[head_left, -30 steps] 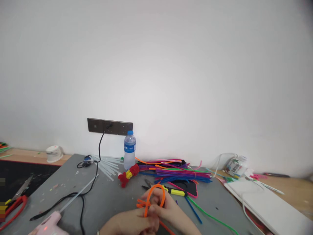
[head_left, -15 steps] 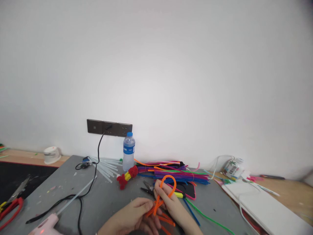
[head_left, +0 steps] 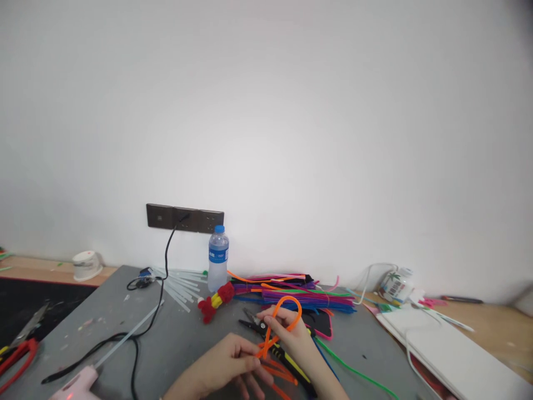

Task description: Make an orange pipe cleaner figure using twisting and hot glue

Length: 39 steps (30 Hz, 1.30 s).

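An orange pipe cleaner (head_left: pixel 298 306) is bent into an upright loop whose ends cross below. My right hand (head_left: pixel 293 335) pinches it on the loop's side, thumb and forefinger closed. Lower down, my left hand (head_left: pixel 233 364) holds the crossed ends between thumb and forefinger, its other fingers loosely curled beneath. More orange pipe cleaners (head_left: pixel 283 373) lie on the grey table under the hands. Pliers with black and yellow handles (head_left: pixel 291 364) rest behind my right wrist, partly covered. A red and yellow pipe-cleaner figure (head_left: pixel 216 300) lies farther back on the left.
A water bottle (head_left: pixel 219 261) stands by the wall near bundled coloured pipe cleaners (head_left: pixel 308 300). Clear glue sticks (head_left: pixel 177 286), a black cable (head_left: pixel 137 336) and a pink glue gun (head_left: pixel 79 384) are left. Red-handled scissors (head_left: pixel 25 353) lie far left; a white board (head_left: pixel 462 353) lies right.
My left thumb and fingers have shifted slightly on the crossed ends. My right hand has moved a little, exposing more of the pliers; the loop looks wider.
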{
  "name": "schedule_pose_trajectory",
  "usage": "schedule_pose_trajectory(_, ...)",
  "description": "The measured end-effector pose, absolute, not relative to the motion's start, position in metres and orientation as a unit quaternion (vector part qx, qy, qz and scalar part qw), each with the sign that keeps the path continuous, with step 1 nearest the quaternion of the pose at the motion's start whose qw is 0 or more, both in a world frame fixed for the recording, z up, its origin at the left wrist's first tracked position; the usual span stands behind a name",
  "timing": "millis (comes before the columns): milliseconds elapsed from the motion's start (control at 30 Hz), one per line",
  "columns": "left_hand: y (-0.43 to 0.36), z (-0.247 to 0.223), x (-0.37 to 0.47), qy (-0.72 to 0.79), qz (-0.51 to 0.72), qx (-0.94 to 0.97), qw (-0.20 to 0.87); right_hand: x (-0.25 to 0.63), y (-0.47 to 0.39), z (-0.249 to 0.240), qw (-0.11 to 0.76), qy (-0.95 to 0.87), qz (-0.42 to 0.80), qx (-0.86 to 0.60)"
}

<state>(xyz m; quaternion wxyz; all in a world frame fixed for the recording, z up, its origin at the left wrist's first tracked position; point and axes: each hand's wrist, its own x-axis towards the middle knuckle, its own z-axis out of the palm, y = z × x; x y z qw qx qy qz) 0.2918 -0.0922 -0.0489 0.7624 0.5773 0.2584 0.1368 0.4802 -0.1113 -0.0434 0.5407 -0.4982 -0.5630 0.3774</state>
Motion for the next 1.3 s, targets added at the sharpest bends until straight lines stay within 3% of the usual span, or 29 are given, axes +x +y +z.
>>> schedule_pose_trajectory(167, -0.094, -0.048, 0.297, 0.269, 0.182, 0.588, 0.741, 0.475, -0.108, -0.044, 0.591, -0.517, 0.419, -0.456)
schedule_pose_trajectory(600, -0.089, -0.056, 0.302, 0.303, 0.288, 0.551, 0.723, 0.475, -0.109, -0.051, 0.571, -0.545, 0.408, -0.459)
schedule_pose_trajectory(1300, -0.086, -0.058, 0.302, 0.313, 0.320, 0.539, 0.713, 0.464, -0.116, -0.034, 0.560, -0.528, 0.474, -0.428)
